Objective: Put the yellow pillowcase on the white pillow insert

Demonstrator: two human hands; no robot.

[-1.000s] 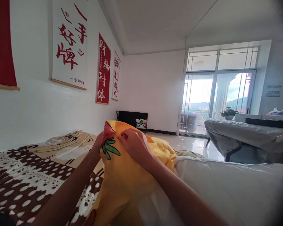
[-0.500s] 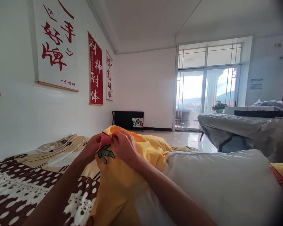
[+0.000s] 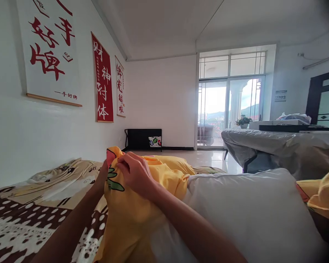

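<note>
Both my hands hold up a yellow pillowcase (image 3: 131, 215) with a red and green print near its top corner. My right hand (image 3: 135, 173) pinches the fabric's top edge from the front. Most of my left hand (image 3: 103, 174) is hidden behind the cloth, gripping the same corner. A white pillow (image 3: 249, 212) lies to the right, its left end partly tucked into the yellow fabric. More yellow cloth (image 3: 322, 195) shows at the far right edge.
I am over a bed with a brown and cream dotted cover (image 3: 22, 223). Scrolls (image 3: 102, 78) hang on the left wall. A plastic-covered table (image 3: 276, 146) stands to the right, a black rack (image 3: 144, 138) by the far wall, and glass balcony doors (image 3: 227, 109) beyond.
My view has swung right and my hands with the pillowcase corner have shifted left and slightly down. More of the white pillow and the yellow cloth at right now show.
</note>
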